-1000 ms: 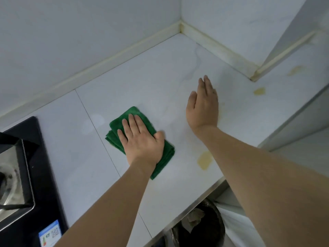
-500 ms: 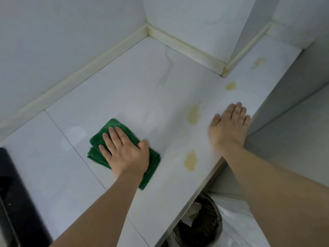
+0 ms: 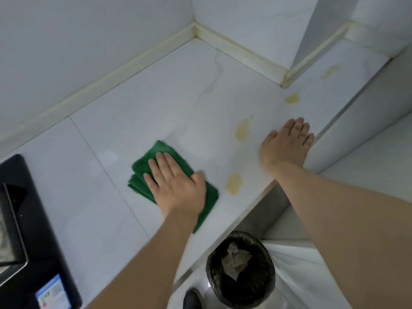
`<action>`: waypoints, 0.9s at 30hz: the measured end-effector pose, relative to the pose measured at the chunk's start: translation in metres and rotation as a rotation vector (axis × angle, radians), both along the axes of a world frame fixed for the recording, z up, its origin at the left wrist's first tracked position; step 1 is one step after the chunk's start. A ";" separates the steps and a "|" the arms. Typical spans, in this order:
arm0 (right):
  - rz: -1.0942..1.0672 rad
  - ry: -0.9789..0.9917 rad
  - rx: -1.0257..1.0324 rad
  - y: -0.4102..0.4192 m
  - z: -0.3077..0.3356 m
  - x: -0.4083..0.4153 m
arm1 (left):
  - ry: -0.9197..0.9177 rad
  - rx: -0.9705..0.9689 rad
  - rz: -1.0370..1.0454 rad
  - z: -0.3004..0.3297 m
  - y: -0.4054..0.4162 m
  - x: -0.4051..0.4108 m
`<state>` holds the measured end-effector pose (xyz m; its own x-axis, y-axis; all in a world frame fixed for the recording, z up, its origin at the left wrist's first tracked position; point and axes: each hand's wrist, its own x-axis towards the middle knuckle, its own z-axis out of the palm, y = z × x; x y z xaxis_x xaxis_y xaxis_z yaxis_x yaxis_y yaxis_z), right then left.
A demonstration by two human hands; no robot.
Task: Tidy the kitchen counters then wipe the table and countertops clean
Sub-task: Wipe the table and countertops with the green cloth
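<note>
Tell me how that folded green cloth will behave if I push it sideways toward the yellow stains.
The green cloth lies folded in layers, so it is probably soft and may bunch or unfold. Under the flat left hand it should slide easily on the glossy countertop. It looks light.

Folded green cloth (image 3: 142,175) flat on white countertop (image 3: 156,103), yellowish stains (image 3: 233,183) beside

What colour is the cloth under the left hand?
Dark green folded cloth, plain with no pattern, shown in the head view.

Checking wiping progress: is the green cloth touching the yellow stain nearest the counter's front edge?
Apart. The head view shows bare white countertop between the green cloth and that yellow stain.
</note>
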<state>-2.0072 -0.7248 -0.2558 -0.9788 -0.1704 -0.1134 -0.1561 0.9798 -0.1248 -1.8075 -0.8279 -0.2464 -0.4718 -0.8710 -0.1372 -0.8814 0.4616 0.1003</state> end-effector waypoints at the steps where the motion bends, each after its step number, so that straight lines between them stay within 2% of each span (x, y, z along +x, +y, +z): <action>1: 0.005 -0.001 -0.009 0.000 0.001 0.000 | 0.004 0.011 -0.027 0.000 0.022 0.003; 4: 0.002 -0.017 -0.038 0.002 0.004 0.000 | -0.011 0.049 -0.100 -0.002 0.059 0.009; 9: 0.017 -0.023 -0.029 0.001 0.003 0.000 | -0.008 0.057 -0.088 -0.003 0.045 0.004; 19: 0.023 0.009 0.024 0.000 -0.008 -0.005 | 0.014 -0.007 -0.040 -0.006 -0.055 -0.044; 27: 0.023 0.002 0.003 0.001 -0.005 -0.002 | 0.006 -0.005 -0.049 -0.002 -0.010 -0.038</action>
<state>-2.0093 -0.7239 -0.2607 -0.9748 -0.1929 -0.1121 -0.1792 0.9763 -0.1214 -1.8456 -0.8375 -0.2489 -0.5144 -0.8477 -0.1299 -0.8573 0.5045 0.1028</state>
